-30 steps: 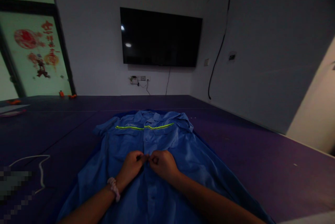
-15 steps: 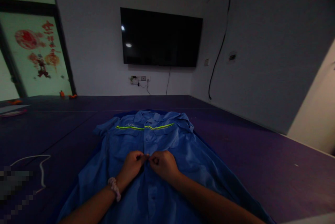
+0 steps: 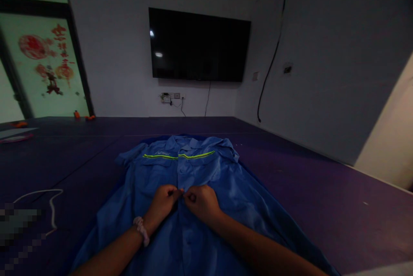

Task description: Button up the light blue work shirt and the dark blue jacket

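A blue short-sleeved shirt (image 3: 206, 168) with yellow-green stripes across the chest lies spread face up, collar at the far end. At the middle of its front edge, below the chest pockets, both hands meet. My left hand (image 3: 163, 203), with a scrunchie (image 3: 141, 230) on the wrist, pinches the shirt front between thumb and finger. Close against it, my right hand (image 3: 202, 202) is closed in a pinch on the same front strip. The fingertips hide whatever small part of the placket lies between them. Lower on the strip a button (image 3: 189, 242) shows faintly.
The shirt lies on a purple floor-like surface (image 3: 290, 181). A white cable (image 3: 51, 207) curls at the left, beside a pixelated patch. Small orange objects (image 3: 90, 118) sit near the glass door (image 3: 48, 65). A television (image 3: 200, 46) hangs on the far wall; a black cable (image 3: 274, 52) runs down the right wall.
Both hands stay pinched at the same spot on the shirt front, with hardly any movement. The view has shifted very slightly.
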`<state>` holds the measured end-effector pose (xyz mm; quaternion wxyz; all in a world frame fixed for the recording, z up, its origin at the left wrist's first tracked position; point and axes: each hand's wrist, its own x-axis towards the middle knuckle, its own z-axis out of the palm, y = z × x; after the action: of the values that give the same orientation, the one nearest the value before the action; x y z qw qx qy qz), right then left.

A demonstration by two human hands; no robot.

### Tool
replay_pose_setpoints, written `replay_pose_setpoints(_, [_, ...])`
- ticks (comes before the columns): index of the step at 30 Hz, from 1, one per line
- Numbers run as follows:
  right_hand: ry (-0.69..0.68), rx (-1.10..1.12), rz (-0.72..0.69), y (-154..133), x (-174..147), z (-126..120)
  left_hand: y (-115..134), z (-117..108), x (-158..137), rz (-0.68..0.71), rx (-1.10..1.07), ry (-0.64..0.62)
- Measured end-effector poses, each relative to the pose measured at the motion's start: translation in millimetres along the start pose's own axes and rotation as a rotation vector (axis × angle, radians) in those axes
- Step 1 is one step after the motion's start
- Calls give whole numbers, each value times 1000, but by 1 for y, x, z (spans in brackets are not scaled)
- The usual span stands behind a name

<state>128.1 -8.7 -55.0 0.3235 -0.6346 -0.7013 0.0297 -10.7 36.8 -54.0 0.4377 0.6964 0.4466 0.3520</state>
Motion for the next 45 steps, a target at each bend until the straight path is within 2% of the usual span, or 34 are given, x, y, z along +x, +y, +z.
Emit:
replay_pose_setpoints(24, [-1,50,-25,2,1,2,3,0,-2,-64,-146,-13])
replay_pose_setpoints(45, [-55,102,44,2,3,-1,8,-2,-5,-93,-112,-14])
